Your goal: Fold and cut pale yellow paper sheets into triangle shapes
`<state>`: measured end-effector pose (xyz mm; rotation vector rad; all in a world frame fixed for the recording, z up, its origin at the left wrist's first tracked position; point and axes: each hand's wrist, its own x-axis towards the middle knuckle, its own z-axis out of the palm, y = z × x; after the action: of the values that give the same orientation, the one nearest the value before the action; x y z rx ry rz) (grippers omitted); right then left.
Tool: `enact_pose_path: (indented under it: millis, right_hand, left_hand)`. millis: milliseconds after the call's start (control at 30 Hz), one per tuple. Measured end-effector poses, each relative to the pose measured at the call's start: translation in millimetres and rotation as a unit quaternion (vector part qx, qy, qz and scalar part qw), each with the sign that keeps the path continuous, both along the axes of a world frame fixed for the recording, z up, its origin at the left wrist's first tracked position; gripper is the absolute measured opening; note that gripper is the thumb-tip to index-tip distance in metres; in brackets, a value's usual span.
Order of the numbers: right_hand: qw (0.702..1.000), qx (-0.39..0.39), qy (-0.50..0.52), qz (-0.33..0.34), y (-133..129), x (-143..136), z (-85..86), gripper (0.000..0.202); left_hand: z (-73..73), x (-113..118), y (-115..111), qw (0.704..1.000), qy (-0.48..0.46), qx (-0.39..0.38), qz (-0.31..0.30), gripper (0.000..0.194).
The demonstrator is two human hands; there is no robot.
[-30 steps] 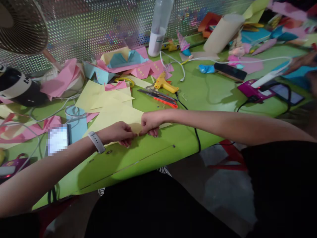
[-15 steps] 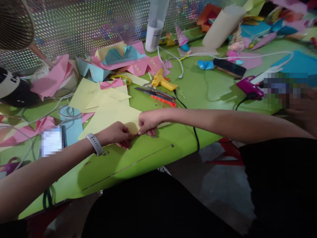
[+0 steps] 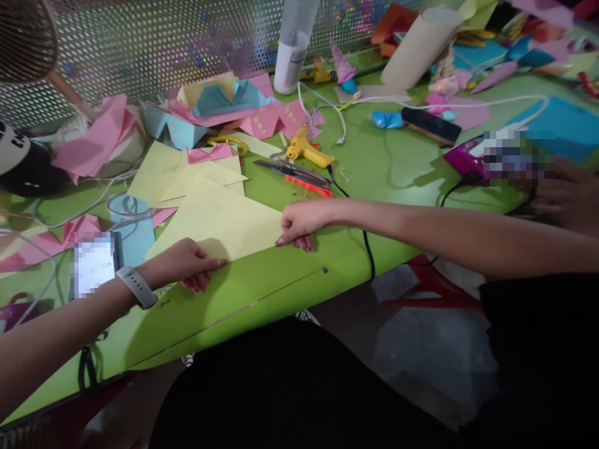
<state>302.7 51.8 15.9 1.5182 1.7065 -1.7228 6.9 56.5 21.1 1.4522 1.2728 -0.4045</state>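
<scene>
A yellow sheet of paper (image 3: 224,215), folded to a triangle, lies near the front of the green table with its straight edge toward me. My left hand (image 3: 189,262), a light wristband (image 3: 136,287) on its wrist, pinches that edge left of its middle between thumb and finger. At the sheet's right corner my right hand (image 3: 302,224) has thumb and bent fingers closed on the paper. More yellow paper (image 3: 159,168) lies behind the sheet, with a small folded pink piece (image 3: 209,153) on it.
Behind my right hand lie a box cutter (image 3: 309,183) and a yellow glue gun (image 3: 306,149), its black cord (image 3: 365,237) running over the front edge. A lit phone (image 3: 95,265) lies at left. Another person's hand (image 3: 568,193) is at far right.
My hands were close together on the paper's front edge. They have slid apart along it, the left one leftward, the right one to the right corner.
</scene>
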Motion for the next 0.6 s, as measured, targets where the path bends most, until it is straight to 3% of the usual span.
enact_pose_path:
  millis: [300, 600]
  right_hand:
    - [0.996, 0.028, -0.06, -0.067, -13, 50, 0.8, 0.052]
    - [0.993, 0.035, -0.067, -0.093, -19, 77, -0.7, 0.055]
  left_hand:
    - [5.9, -51, -5, 0.996, 0.077, 0.024, 0.034, 0.057]
    - [22.5, -64, -13, 0.993, 0.097, 0.047, 0.043, 0.057]
